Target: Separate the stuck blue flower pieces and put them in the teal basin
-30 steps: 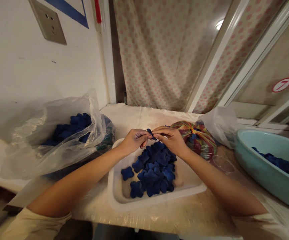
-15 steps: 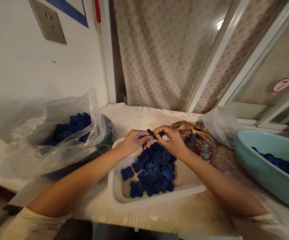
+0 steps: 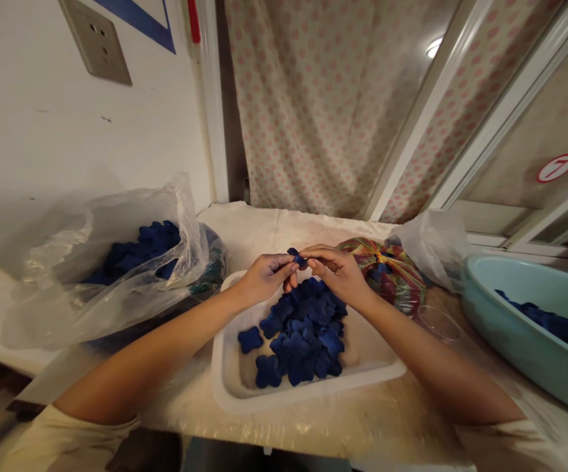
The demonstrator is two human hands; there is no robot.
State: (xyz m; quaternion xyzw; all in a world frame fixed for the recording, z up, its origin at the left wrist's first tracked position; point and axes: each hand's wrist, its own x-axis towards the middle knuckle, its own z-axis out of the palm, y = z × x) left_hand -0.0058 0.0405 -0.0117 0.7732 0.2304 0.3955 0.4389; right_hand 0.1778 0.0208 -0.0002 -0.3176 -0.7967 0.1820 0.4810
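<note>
The left hand [image 3: 266, 276] and right hand [image 3: 337, 275] meet above a white tray [image 3: 308, 391], their fingers narrowly closed on a small blue piece [image 3: 297, 257] with four rounded lobes. Its exact grip is partly hidden by the fingertips, but it appears pinched between them, just above a loose pile of matching pieces [image 3: 306, 334] in the tray. To the left, a clear plastic bag [image 3: 116, 308] holds more blue pieces, and a pale blue basin [image 3: 510, 328] at the right holds others. A patterned bag [image 3: 392, 275] and a clear cup [image 3: 438, 323] stand between the tray and the basin, on a cloth-covered counter [image 3: 362, 419]. The main risk lies in the small pinch: the piece is light and held only at the fingertips, so uneven pressure or a slight twist could let it slip and fall back among the pile, where it would be hard to tell apart. Its soft-looking lobes could also fold or snag if pulled between both hands. A careless sweep of either forearm could knock the tray or the nearby cup, scattering pieces across the counter.
</note>
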